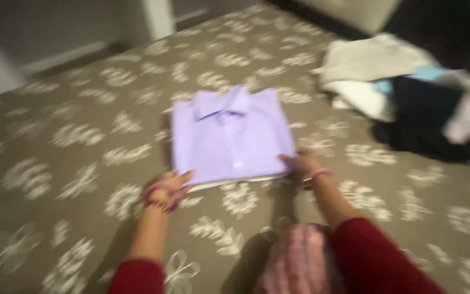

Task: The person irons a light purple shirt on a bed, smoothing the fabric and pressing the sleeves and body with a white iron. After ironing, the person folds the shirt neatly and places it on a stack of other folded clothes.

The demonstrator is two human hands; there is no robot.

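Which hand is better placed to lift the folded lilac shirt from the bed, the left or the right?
Probably the right hand: its fingers already rest on the folded lilac shirt at the near corner. The left hand only reaches the edge.

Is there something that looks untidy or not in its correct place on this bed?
The folded lilac collared shirt lies neat and flat, with the left hand and right hand at its near corners. The odd part is the loose heap of white, black and light blue clothes at the far right, crumpled and unfolded.
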